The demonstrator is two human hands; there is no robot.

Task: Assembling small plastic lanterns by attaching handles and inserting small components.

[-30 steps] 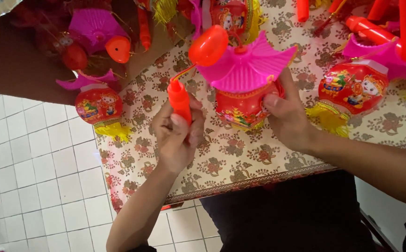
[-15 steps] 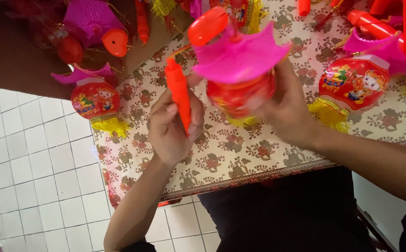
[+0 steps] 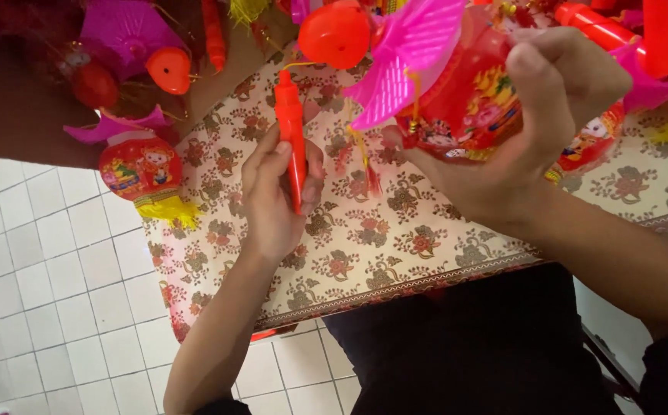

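The left hand (image 3: 272,196) has its grip clenched around a red stick (image 3: 292,138), held upright above the tabletop (image 3: 365,238). The right hand (image 3: 526,131) grasps a red lantern (image 3: 465,115) with a pink roof (image 3: 411,54), lifted just beside the stick. Another lantern (image 3: 140,167) lies at the tabletop's left edge, over a white tiled floor (image 3: 34,284).

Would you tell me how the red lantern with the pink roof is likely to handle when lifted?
The lantern, held by the right hand, looks light. Its thin pink roof may flex or crack. The tassel hangs floppy and would swing.
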